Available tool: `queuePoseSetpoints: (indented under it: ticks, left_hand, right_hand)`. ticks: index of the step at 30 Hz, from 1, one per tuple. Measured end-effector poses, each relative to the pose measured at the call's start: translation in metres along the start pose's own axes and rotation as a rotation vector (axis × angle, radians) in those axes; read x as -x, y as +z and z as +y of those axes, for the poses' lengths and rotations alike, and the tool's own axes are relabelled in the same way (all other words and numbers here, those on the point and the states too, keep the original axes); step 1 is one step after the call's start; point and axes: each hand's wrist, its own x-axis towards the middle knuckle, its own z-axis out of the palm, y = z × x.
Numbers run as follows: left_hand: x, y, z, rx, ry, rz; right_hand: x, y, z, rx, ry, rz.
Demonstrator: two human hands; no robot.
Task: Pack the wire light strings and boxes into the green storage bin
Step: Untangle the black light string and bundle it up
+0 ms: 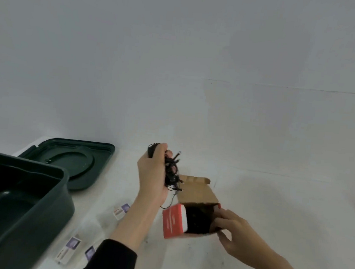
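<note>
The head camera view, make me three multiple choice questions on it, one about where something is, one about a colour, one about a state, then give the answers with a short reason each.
1. Where does the bin lid lie?
A. Closed on the bin
B. On the table behind the green storage bin
C. In the right hand

2. What colour is the outer side of the box?
A. Red and white
B. Blue
C. Yellow

3. What state is the box in?
A. Taped shut
C. Crushed flat
B. Open, flap raised

Answers:
1 B: the lid lies flat on the table, past the bin's far rim.
2 A: its side panel is red with a white band.
3 B: the cardboard flap stands up over a dark opening while the right hand holds the box and the left hand grips the black wire light string above it.
</note>
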Motion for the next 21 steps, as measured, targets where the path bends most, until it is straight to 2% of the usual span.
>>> queuePoseSetpoints:
  ticks: [5, 8, 11, 13, 17, 19, 21]
  left_hand:
    - [0.033, 0.032, -0.045, -0.312, 0.062, -0.109]
    - [0.052, 0.039, -0.069, -0.413, 0.09, -0.187]
    - [0.066, 0.037, -0.093, -0.506, 0.202, -0.285]
    - [0.07, 0.029, -0.108, -0.653, 0.319, -0.453]
    - [0.068, 0.008, -0.125, -1.237, 0.437, -0.952]
    - [0.065, 0.002, -0.122, -1.381, 0.45, -1.052]
    - [0.064, -0.002, -0.114, -1.422, 0.454, -1.146]
  right_hand:
    - [0.044, -0.019, 0.004, -0.043, 0.042, -0.024]
    - [0.059, -0.021, 0.005, -0.038, 0.079, -0.015]
    - [0.063, -0.022, 0.002, -0.047, 0.088, -0.019]
    - [0.064, -0.022, 0.0, -0.062, 0.097, -0.024]
    - [0.065, -0.025, -0.002, -0.121, 0.148, -0.021]
    - [0.066, -0.025, -0.002, -0.128, 0.155, -0.032]
    - [0.068, -0.025, -0.001, -0.121, 0.152, -0.022]
